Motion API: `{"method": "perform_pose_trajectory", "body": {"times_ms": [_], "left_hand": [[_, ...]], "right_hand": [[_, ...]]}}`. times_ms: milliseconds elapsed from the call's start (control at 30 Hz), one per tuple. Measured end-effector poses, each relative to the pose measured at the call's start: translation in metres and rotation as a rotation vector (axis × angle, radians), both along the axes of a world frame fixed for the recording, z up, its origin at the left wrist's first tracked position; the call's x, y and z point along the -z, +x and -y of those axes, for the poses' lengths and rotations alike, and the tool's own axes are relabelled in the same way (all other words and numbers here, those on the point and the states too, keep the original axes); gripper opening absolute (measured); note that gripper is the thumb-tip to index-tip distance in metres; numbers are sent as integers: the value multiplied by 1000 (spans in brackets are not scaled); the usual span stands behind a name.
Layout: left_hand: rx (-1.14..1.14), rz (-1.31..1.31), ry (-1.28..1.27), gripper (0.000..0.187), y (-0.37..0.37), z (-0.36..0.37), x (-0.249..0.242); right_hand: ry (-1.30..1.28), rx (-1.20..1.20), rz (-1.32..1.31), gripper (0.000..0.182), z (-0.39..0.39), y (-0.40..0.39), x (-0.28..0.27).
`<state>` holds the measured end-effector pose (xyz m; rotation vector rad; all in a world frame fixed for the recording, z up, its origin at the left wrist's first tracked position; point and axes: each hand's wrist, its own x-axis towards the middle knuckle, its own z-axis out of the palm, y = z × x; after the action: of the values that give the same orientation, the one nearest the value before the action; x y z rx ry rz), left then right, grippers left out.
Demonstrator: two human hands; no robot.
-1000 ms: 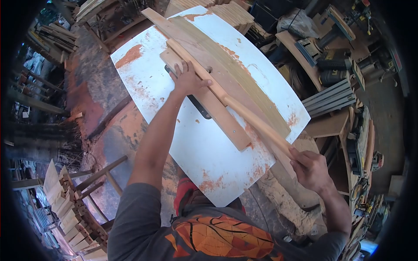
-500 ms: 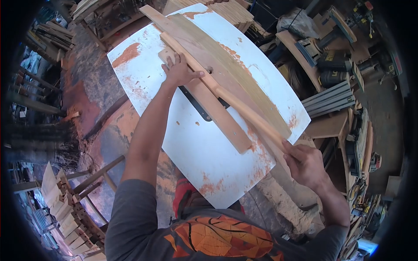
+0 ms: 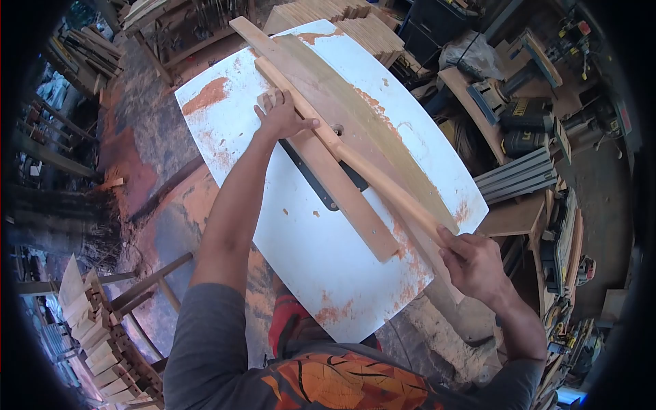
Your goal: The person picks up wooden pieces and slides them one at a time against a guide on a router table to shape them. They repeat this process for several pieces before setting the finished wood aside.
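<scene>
- Both hands had travelled toward the table's far end since a second before, taking the stick (image 3: 383, 178) along, and more of the black plate (image 3: 309, 175) had come into sight.
- At the far left, wood pieces (image 3: 102, 342) stood stacked in a slanting row near the floor.
- Orange dust (image 3: 205, 96) lay in a patch on the white table (image 3: 307, 253), toward its left corner.
- The left hand (image 3: 279, 121) was spread wide, its fingers over the upper part of the stick and its thumb across it; it pressed there and was not wrapped around anything.
- The fence (image 3: 355, 205), a flat length of wood, lay slantwise over the plate, just beside the stick.
- The stick slanted across the table, broad in its far half and slimmer toward the person, over a long board (image 3: 369, 147).
- An olive strip (image 3: 403, 154) curved along the board's right side.
- The right hand (image 3: 471, 263) was curled closed around the stick's near end, beside the table's right edge.
- Below that edge, I saw a heap of sawdust (image 3: 458, 338).
- Farther right, grey slats (image 3: 516, 167) lay stacked beneath dark tool cases (image 3: 526, 113).
</scene>
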<state>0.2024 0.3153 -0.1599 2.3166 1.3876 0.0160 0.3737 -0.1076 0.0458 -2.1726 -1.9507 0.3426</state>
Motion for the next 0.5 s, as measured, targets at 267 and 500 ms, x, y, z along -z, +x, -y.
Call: {"method": "perform_pose_trajectory", "body": {"times_ms": [267, 500], "left_hand": [[6, -23, 16, 139, -4, -19, -1], [-11, -28, 16, 141, -5, -37, -3]], "right_hand": [[-21, 2, 41, 38, -17, -3, -1], [-38, -22, 77, 39, -38, -8, -7]]}}
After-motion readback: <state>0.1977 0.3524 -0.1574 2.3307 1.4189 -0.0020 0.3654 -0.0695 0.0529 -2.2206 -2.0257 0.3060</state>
